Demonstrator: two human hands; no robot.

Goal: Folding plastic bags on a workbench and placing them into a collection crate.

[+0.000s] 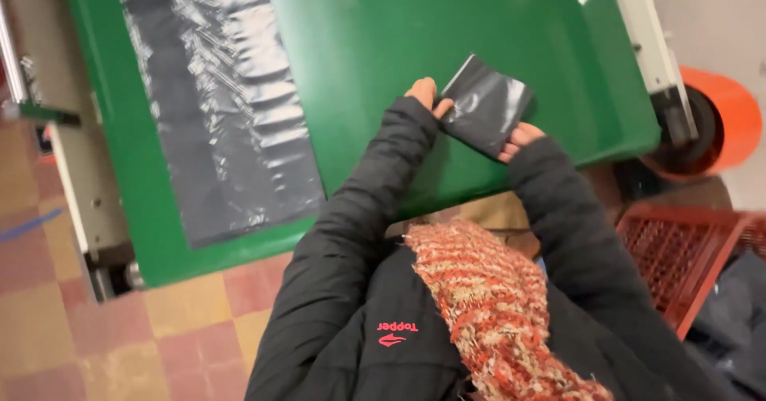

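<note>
Over the green table (375, 42), both hands hold a small folded dark grey plastic bag (485, 104). My left hand (424, 94) pinches its left edge, the fingers partly hidden by the black jacket sleeve. My right hand (520, 138) grips the bag's lower right corner from underneath, so only the fingertips show. The bag is lifted slightly and tilted, close to the table's near edge.
A long flat dark grey plastic sheet (215, 106) lies on the left part of the table. An orange roll (722, 118) sits on the machine's right end. A red mesh crate (678, 257) holding dark bags stands at lower right. The floor (120, 329) is tiled.
</note>
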